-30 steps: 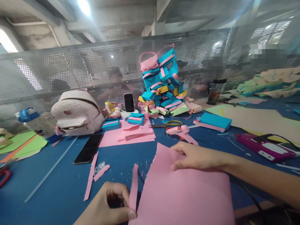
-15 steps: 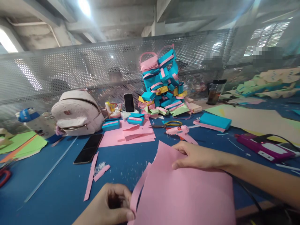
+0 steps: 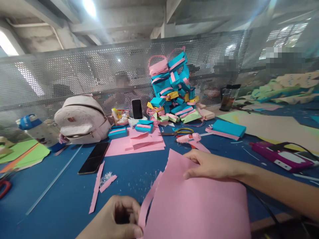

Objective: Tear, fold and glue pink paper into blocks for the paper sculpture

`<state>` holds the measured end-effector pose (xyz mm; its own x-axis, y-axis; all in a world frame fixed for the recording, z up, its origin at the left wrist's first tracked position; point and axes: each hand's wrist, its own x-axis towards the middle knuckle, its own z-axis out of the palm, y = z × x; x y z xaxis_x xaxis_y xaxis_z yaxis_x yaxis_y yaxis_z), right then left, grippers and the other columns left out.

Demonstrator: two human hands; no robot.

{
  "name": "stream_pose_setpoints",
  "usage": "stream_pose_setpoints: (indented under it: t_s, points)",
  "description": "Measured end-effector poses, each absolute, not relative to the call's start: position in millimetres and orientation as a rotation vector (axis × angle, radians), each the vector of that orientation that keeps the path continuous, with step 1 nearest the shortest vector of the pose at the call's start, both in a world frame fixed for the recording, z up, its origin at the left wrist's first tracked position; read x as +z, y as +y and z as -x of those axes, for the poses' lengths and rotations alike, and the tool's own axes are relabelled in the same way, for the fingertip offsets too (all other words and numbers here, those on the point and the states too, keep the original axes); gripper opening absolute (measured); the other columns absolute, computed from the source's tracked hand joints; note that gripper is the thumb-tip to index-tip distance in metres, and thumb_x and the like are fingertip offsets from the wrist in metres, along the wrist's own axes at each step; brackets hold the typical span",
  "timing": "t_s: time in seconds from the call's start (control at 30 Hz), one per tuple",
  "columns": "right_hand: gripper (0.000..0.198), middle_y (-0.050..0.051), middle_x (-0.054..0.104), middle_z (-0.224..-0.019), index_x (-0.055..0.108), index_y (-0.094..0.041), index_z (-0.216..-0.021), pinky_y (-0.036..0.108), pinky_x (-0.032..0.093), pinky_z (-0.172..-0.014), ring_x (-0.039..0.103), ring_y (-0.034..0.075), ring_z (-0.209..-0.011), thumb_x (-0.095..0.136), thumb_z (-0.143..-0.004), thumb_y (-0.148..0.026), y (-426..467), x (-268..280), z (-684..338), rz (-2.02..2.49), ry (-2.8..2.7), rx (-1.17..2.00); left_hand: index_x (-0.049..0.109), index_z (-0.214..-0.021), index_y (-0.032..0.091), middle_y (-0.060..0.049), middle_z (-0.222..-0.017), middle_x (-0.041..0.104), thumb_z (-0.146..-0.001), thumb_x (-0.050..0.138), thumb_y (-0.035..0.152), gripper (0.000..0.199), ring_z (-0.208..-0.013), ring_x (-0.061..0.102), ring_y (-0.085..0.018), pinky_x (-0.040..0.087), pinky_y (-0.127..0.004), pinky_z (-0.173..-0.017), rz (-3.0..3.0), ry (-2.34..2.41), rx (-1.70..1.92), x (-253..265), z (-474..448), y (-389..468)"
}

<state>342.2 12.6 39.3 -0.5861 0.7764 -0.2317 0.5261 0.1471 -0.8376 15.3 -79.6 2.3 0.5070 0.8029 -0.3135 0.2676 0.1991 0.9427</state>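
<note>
A large pink paper sheet (image 3: 199, 202) rises from the near edge of the table, its left edge ragged. My right hand (image 3: 209, 166) grips it near the top, thumb in front and fingers behind. At the lower left my left hand (image 3: 119, 219) pinches a narrow pink paper strip (image 3: 151, 196), which is partly torn away along that ragged edge. Where the strip joins the sheet low down is hidden by my fingers and the frame's edge. Beyond my right hand lies a pink glue gun (image 3: 191, 139), with yellow-handled scissors (image 3: 184, 131) just behind it.
Left of the sheet lie torn pink scraps (image 3: 96, 189), a black phone (image 3: 94, 158) and a clear glue stick (image 3: 54, 181). A white backpack (image 3: 82, 119), a stack of small blue paper bags (image 3: 171, 89) and a purple power strip (image 3: 281, 156) stand farther out. A mesh screen (image 3: 99, 66) runs behind.
Both hands keep their hold on the paper and have barely shifted. The strip and sheet look nearly the same, with the sheet's top moved very slightly right.
</note>
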Motion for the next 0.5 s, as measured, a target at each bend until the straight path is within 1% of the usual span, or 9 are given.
stream_pose_setpoints:
  t_s: [0.2,0.37,0.43,0.5]
  points:
    - [0.042,0.002,0.063,-0.086,0.067,-0.018,-0.087,0.024,0.045,-0.065,0.059,0.019,-0.08,0.075,-0.071,-0.055,11.5,42.3,-341.6,1.286,-2.176,1.371,0.069,-0.075,0.012,0.001,-0.064,0.05,-0.067,0.08,0.058,0.047,-0.063,0.04,-0.011,0.027,-0.024,-0.059,-1.387,1.092,0.495,6.2,-16.3,-81.9]
    - [0.043,0.001,0.063,-0.082,0.067,-0.018,-0.084,0.025,0.044,-0.064,0.058,0.019,-0.077,0.074,-0.071,-0.059,11.9,40.7,-343.4,1.278,-2.183,1.386,0.068,-0.076,0.014,0.003,-0.062,0.05,-0.064,0.082,0.055,0.045,-0.059,0.038,-0.01,0.025,-0.023,-0.055,-1.372,1.099,0.482,6.4,-16.8,-81.5]
    - [0.042,0.0,0.062,-0.081,0.067,-0.018,-0.082,0.024,0.043,-0.064,0.057,0.019,-0.077,0.075,-0.071,-0.058,12.3,40.1,-344.0,1.297,-2.191,1.359,0.067,-0.076,0.015,0.005,-0.06,0.046,-0.063,0.084,0.052,0.043,-0.057,0.034,-0.01,0.023,-0.023,-0.054,-1.385,1.107,0.454,8.4,-18.1,-81.7]
    - [0.042,0.001,0.063,-0.082,0.067,-0.018,-0.083,0.025,0.043,-0.064,0.058,0.019,-0.078,0.075,-0.071,-0.057,12.3,40.5,-344.3,1.305,-2.189,1.347,0.067,-0.072,0.015,0.006,-0.058,0.042,-0.064,0.083,0.05,0.039,-0.057,0.032,-0.01,0.022,-0.023,-0.054,-1.414,1.137,0.435,11.3,-19.5,-82.6]
